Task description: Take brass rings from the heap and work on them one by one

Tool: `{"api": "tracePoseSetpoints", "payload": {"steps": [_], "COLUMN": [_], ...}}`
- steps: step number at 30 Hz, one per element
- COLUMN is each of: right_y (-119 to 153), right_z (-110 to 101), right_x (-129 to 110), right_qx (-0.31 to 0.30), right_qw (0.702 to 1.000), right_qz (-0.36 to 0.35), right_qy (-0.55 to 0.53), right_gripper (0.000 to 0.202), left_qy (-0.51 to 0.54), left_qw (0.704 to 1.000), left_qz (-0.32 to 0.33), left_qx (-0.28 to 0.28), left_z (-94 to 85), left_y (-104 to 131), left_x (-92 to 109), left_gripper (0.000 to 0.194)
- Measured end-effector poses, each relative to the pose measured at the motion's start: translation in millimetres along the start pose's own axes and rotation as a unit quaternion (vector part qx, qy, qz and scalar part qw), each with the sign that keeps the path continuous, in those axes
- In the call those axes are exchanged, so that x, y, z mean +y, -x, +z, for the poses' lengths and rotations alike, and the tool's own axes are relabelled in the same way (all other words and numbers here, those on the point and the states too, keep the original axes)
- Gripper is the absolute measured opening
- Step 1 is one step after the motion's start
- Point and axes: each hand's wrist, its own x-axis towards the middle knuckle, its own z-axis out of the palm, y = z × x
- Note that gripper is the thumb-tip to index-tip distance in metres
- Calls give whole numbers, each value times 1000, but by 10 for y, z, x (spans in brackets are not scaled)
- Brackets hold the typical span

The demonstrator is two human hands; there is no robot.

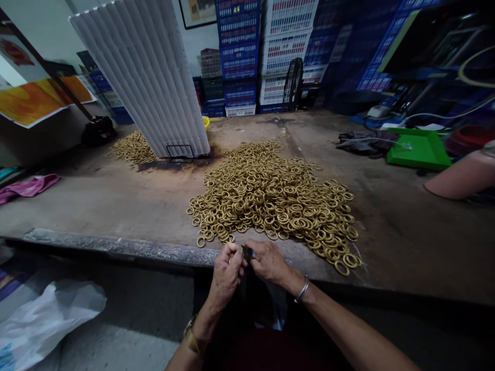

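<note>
Left hand (225,273): is curling nearly closed, thumb and forefinger pinching something small and gold, apparently a ring (231,260); the fingers are hiding most of it.
Right hand (269,262): is wrapping closed around a dark tool (248,251), whose tip is pointing at the left fingertips; the palm is covering the rest, so its exact kind is not showing clearly.
Pile (270,190): many gold rings are lying heaped on the table (96,206), just beyond both hands and spreading toward the right, with a few sitting singly near the front edge.
Step in hand: the person seems to be working on one small piece with the tool, both hands meeting at the table's front edge. Whether the tool is touching the piece, the pictures are not showing.
Next move: going on from here would be calling for a firm pinch on the left and a small, controlled motion of the tool on the right, its tip staying clear of the fingertips.
Small pile (131,148): more rings are lying farther back on the left, beside the ribbed panel (145,77), which is standing tilted.
Green tray (419,149): is sitting on the table's right side, well apart from the hands.
</note>
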Motion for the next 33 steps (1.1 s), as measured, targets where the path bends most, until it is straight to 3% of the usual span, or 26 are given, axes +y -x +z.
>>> {"api": "tracePoseSetpoints", "payload": {"steps": [8,12,16,19,26,33], "right_y": [-47,-142,-288,-404,-580,-558], "right_z": [-70,-42,45,108,201,159], "right_x": [29,79,18,-82,-245,-212], "right_qx": [-62,-28,11,22,-23,-28], "right_qw": [998,992,992,994,988,989], "right_qz": [-20,48,34,19,-3,17], "right_qy": [16,117,118,105,151,145], "right_gripper": [12,14,16,21,23,18], "left_qy": [1,112,246,270,311,378], "left_qw": [1000,992,967,962,950,922], "left_qz": [3,-28,-40,-36,-33,-72], "left_qx": [-9,-47,-48,-29,-8,-42], "left_z": [-16,-23,-61,-126,-245,-340], "left_y": [71,175,200,182,172,135], "left_x": [29,83,132,121,86,69], "left_gripper": [28,24,24,22,18,23]}}
